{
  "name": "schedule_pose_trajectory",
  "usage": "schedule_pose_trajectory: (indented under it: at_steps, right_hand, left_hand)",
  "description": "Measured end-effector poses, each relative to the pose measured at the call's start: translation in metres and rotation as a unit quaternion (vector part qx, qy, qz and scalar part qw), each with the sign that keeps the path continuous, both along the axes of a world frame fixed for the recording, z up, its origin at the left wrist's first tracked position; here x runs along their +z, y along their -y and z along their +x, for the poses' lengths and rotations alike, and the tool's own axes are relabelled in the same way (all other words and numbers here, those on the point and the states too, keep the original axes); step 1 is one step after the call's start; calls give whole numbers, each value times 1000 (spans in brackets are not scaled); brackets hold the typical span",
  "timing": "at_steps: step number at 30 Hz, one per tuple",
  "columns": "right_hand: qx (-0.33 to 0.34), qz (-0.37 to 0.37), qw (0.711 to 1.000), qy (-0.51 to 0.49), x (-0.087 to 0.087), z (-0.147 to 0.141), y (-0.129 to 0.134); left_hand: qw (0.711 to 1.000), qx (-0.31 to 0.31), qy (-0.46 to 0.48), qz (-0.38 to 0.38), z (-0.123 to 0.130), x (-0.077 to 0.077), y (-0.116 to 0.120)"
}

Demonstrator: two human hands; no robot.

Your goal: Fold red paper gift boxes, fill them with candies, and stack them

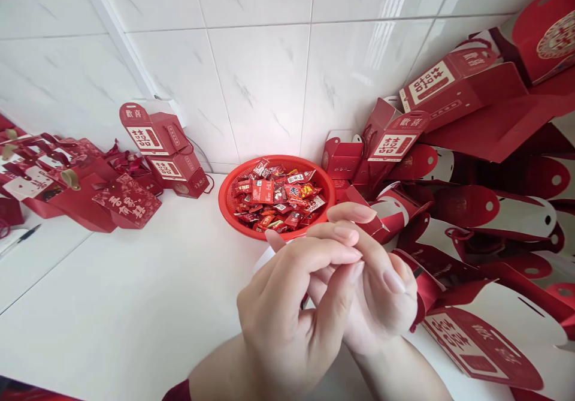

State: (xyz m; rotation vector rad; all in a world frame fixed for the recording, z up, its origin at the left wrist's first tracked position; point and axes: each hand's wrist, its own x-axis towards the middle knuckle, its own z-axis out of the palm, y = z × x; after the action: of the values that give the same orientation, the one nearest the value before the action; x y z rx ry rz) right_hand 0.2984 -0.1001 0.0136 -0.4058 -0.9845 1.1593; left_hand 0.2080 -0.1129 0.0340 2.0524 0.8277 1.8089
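Observation:
My left hand (291, 305) is raised in front of me, thumb and index fingertip pinched together. Whatever they hold, if anything, is too small or hidden to make out. Close against it on the right is my right hand (377, 305), palm partly towards me and fingers curled; the fingers of the two hands overlap and touch. I cannot tell what lies between them. Just behind the hands stands a red plastic basket (227, 209) with many wrapped sweets (287, 200) in it. A white piece (264, 259) of something shows behind my left hand.
Red gift boxes (166, 143) are stacked by the tiled wall (260, 89). More red bags (81, 191) crowd the left. Several red boxes (390, 140) and unfolded cartons (485, 344) pile up at the right. A pen (27, 234) lies far left on the white table (148, 287).

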Motion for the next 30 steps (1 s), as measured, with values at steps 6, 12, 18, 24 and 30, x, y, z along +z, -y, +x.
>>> schedule_pose_trajectory:
  at_steps: [6,12,18,24,30]
  right_hand:
    - [-2,-1,1000,5,-1,1,0]
    - [-96,92,989,64,3,14,4]
    - [-367,253,865,232,6,20,5]
    - [-391,259,831,297,11,20,18]
    - [-377,248,827,336,16,26,25]
  left_hand:
    - [999,-30,1,-25,-3,1,0]
    - [987,-126,53,-90,-11,7,-5]
    - [996,-76,28,-35,-16,8,-7]
    - [998,27,-13,59,-12,3,-9]
    - [981,48,-102,159,-18,6,-15]
